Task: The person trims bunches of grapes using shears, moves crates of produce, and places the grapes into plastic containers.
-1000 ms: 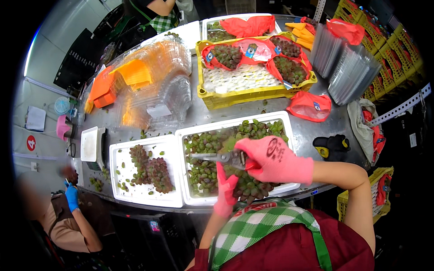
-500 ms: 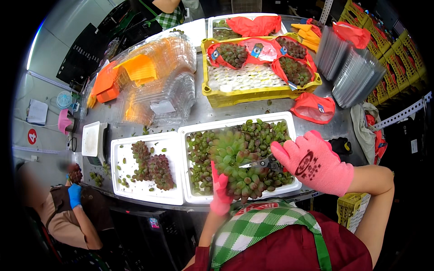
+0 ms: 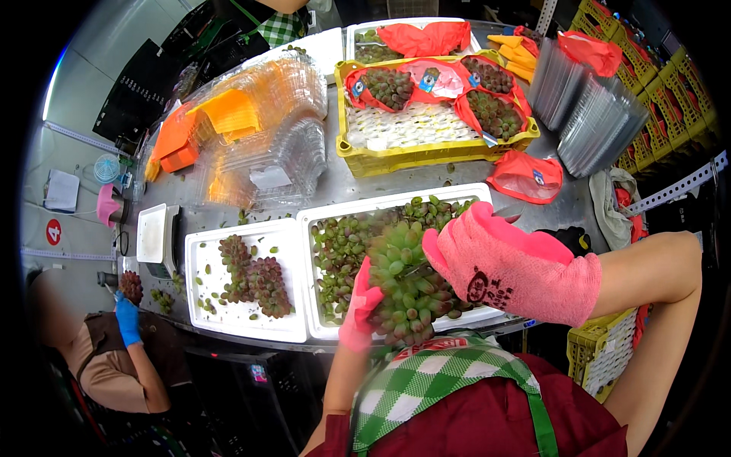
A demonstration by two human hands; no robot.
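Observation:
A large bunch of green and reddish grapes point(image 3: 411, 293) hangs over the right-hand white tray. My left hand point(image 3: 360, 308), in a pink glove, grips the bunch from its left side. My right hand point(image 3: 506, 266), also pink-gloved, is closed around scissors point(image 3: 509, 218), whose metal tip sticks out at the back of the hand. Its thumb and fingertips reach the bunch's upper right side. The scissors' handles are hidden in the glove. Beneath lies a white foam tray point(image 3: 311, 263) full of loose grapes.
Left of it, a second white tray point(image 3: 204, 259) bears two dark bunches, beside a scale point(image 3: 156, 232). Beyond stand clear clamshell boxes point(image 3: 293, 126) and a yellow crate point(image 3: 411, 161) with red-bagged grapes. A red bag point(image 3: 525, 179) lies right. A blue-gloved co-worker point(image 3: 126, 365) holds a dark bunch.
My right hand has turned over and moved left against the bunch; the scissors' blades, which lay across the grapes, now point away to the right. The bunch has shifted slightly.

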